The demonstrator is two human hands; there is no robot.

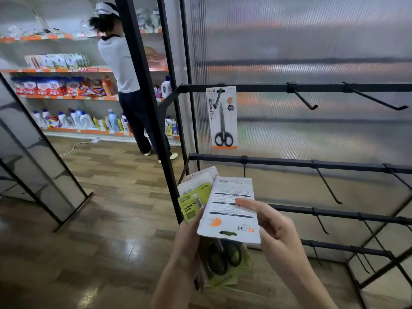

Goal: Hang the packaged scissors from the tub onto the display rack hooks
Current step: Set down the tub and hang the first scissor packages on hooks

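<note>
Left hand (pixel 187 239) grips a fanned stack of packaged scissors (pixel 196 197) from below, fingers mostly hidden behind the cards — probably as a reserve, so the other hand is free to work one card at a time. Right hand (pixel 276 233) pinches the top white pack (pixel 231 210) along its right edge, thumb lying across the printed back, remaining fingers behind the card.

Orientation: the white pack is back-side up and inverted — hang slot (pixel 227 233) at the near end, toward the person, barcode end away. Long axis runs roughly away from the body, tilted slightly right. Judgement: needs flipping end-for-end and face-out before the slot can meet a hook.

One pack already hung (pixel 223 117) on the top rail's leftmost hook, long axis vertical, handles down. Next empty hook (pixel 303 97) just right of it.

Tub not in view.
</note>
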